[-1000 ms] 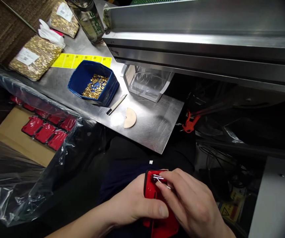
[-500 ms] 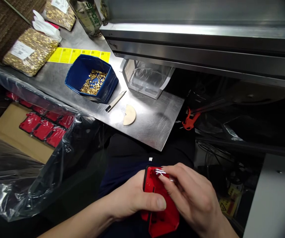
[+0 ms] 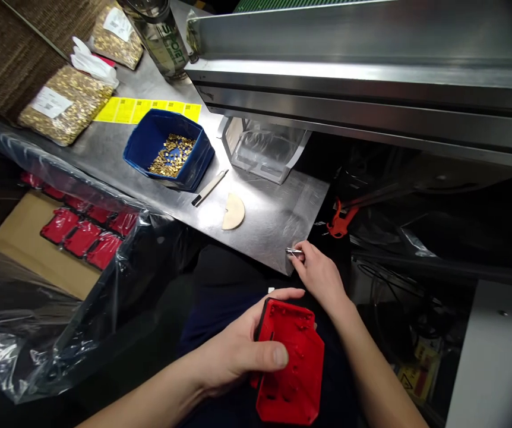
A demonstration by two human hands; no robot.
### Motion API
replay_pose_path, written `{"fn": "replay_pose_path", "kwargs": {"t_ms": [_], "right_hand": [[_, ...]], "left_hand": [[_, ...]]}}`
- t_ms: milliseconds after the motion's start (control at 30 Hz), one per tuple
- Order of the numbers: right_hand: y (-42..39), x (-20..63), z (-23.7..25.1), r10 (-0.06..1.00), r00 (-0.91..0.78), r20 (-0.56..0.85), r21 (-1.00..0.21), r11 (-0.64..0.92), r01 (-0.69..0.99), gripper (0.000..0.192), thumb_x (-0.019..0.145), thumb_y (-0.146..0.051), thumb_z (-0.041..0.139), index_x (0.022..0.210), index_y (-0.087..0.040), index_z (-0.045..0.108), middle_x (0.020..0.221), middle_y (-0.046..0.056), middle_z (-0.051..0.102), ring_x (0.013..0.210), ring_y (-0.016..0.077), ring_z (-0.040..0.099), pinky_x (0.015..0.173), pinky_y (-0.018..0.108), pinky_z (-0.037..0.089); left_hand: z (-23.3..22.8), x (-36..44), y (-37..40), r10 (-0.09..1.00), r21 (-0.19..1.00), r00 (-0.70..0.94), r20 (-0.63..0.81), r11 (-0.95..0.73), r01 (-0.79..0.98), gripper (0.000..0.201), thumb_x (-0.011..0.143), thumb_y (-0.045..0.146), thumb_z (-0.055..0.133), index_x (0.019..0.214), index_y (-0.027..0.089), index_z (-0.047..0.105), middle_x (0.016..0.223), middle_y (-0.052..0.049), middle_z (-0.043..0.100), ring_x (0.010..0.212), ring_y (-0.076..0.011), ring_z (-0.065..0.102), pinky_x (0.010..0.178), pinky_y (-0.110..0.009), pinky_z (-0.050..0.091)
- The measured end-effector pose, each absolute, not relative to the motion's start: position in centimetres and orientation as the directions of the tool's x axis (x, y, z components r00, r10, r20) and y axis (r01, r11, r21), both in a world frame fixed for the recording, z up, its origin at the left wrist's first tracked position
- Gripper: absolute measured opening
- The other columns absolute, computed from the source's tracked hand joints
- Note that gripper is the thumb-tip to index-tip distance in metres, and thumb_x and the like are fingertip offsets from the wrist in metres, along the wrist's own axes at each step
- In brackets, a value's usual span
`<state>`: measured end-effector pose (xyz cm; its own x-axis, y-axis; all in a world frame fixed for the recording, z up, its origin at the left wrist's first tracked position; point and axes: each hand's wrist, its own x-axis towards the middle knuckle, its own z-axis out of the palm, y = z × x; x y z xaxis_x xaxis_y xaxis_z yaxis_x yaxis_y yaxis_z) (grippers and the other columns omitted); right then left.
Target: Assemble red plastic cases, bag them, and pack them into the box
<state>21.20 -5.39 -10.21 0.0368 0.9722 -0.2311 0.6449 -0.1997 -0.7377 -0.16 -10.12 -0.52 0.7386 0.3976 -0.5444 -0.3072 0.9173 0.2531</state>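
Note:
My left hand (image 3: 242, 351) is wrapped round a red plastic housing (image 3: 303, 362) with a black edge, thumb lying across its hollow inner side. Small posts and holes show inside the housing. Out at the near right corner of the metal table, my right hand (image 3: 318, 270) pinches small shiny nail clippers (image 3: 293, 251), over or touching the table top; contact is hard to tell. On the table (image 3: 265, 235) lie a half-round beige disc (image 3: 233, 211) and a pale cutter knife (image 3: 210, 188). Beside them a blue bin (image 3: 202, 160) holds many small brass pieces (image 3: 171, 156).
At left, a plastic-lined box (image 3: 104, 303) contains several red housings (image 3: 82, 238) on cardboard. Bags of brass parts (image 3: 66, 104), yellow labels (image 3: 125, 110), a bottle (image 3: 167, 44) and a clear tray (image 3: 262, 151) stand further back. A metal beam (image 3: 349, 101) overhangs the table.
My right hand has left the housing and moved forward to the table corner, carrying the nail clippers. The housing stays in my left hand, its inside now more exposed. The view has shifted slightly.

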Motion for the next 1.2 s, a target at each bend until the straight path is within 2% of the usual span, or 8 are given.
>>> {"fn": "replay_pose_path", "kwargs": {"t_ms": [67, 200, 333, 400, 500, 667, 1000, 1200], "right_hand": [[-5.6, 21.3, -9.7, 0.972, 0.034, -0.235, -0.732, -0.200, 0.651, 0.013, 0.092, -0.031, 0.069, 0.098, -0.020, 0.066, 0.079, -0.001, 0.062, 0.065, 0.0139, 0.057, 0.062, 0.026, 0.045], [-7.3, 22.5, -5.0, 0.982, 0.023, -0.188, -0.811, -0.169, 0.560, 0.021, 0.096, -0.036, 0.069, 0.110, -0.022, 0.065, 0.080, -0.002, 0.063, 0.062, 0.0120, 0.056, 0.059, 0.024, 0.047], [-9.2, 23.0, 0.2, 0.969, -0.245, 0.007, -0.861, 0.130, 0.492, 0.020, 0.096, -0.021, 0.070, 0.115, -0.023, 0.065, 0.082, -0.002, 0.063, 0.068, 0.0122, 0.059, 0.063, 0.024, 0.050], [-9.8, 22.6, 1.5, 0.918, -0.383, 0.103, -0.818, 0.297, 0.492, 0.023, 0.097, -0.013, 0.067, 0.118, -0.020, 0.063, 0.083, 0.000, 0.066, 0.072, 0.0145, 0.062, 0.068, 0.028, 0.051], [-10.2, 21.8, 2.0, 0.870, -0.469, 0.152, -0.733, 0.418, 0.537, 0.017, 0.099, -0.010, 0.062, 0.115, -0.017, 0.062, 0.089, 0.005, 0.072, 0.078, 0.0185, 0.068, 0.074, 0.033, 0.053], [-10.2, 21.1, 1.5, 0.849, -0.498, 0.177, -0.694, 0.467, 0.548, 0.009, 0.101, -0.013, 0.059, 0.110, -0.015, 0.063, 0.089, 0.006, 0.074, 0.079, 0.0191, 0.071, 0.075, 0.034, 0.054], [-10.4, 21.1, 1.6, 0.827, -0.520, 0.215, -0.669, 0.512, 0.539, 0.010, 0.101, -0.010, 0.058, 0.107, -0.012, 0.065, 0.086, 0.008, 0.075, 0.077, 0.0201, 0.071, 0.073, 0.035, 0.055], [-10.7, 21.0, 1.5, 0.811, -0.535, 0.237, -0.624, 0.549, 0.555, 0.011, 0.101, -0.009, 0.059, 0.109, -0.012, 0.065, 0.087, 0.008, 0.077, 0.076, 0.0203, 0.073, 0.069, 0.035, 0.054]], "left_hand": [[-0.4, -0.2, -10.3, 0.408, 0.277, 0.733, -0.545, 0.912, -0.302, 0.094, 0.072, 0.048, 0.092, 0.148, 0.023, 0.043, 0.146, -0.020, 0.057, 0.126, -0.0347, 0.061, 0.107, -0.050, 0.044], [-0.1, -0.3, -10.5, 0.414, 0.298, 0.726, -0.549, 0.908, -0.293, 0.094, 0.071, 0.044, 0.094, 0.147, 0.027, 0.041, 0.135, -0.013, 0.064, 0.113, -0.0263, 0.066, 0.097, -0.040, 0.049], [0.0, 0.0, -10.4, 0.423, 0.316, 0.752, -0.506, 0.902, -0.294, 0.087, 0.073, 0.040, 0.093, 0.143, 0.027, 0.042, 0.118, -0.005, 0.067, 0.099, -0.0187, 0.066, 0.086, -0.031, 0.049], [-0.2, 0.3, -10.4, 0.424, 0.319, 0.773, -0.471, 0.899, -0.299, 0.087, 0.073, 0.038, 0.094, 0.141, 0.027, 0.042, 0.119, -0.005, 0.065, 0.101, -0.0189, 0.066, 0.087, -0.030, 0.048], [-0.4, 0.4, -10.6, 0.419, 0.321, 0.791, -0.445, 0.900, -0.295, 0.093, 0.071, 0.039, 0.095, 0.143, 0.026, 0.039, 0.124, -0.007, 0.064, 0.107, -0.0209, 0.065, 0.092, -0.033, 0.047], [-0.3, 0.3, -10.6, 0.430, 0.332, 0.774, -0.464, 0.895, -0.298, 0.092, 0.071, 0.038, 0.095, 0.143, 0.024, 0.039, 0.126, -0.009, 0.064, 0.106, -0.0209, 0.064, 0.091, -0.033, 0.046], [-0.2, 0.3, -10.9, 0.434, 0.308, 0.772, -0.464, 0.896, -0.319, 0.086, 0.072, 0.035, 0.095, 0.139, 0.025, 0.042, 0.123, -0.005, 0.061, 0.108, -0.0191, 0.061, 0.094, -0.034, 0.044], [-0.4, 0.3, -11.1, 0.425, 0.326, 0.768, -0.479, 0.898, -0.294, 0.088, 0.071, 0.037, 0.095, 0.140, 0.025, 0.041, 0.127, -0.006, 0.059, 0.108, -0.0190, 0.060, 0.094, -0.034, 0.044]]}}
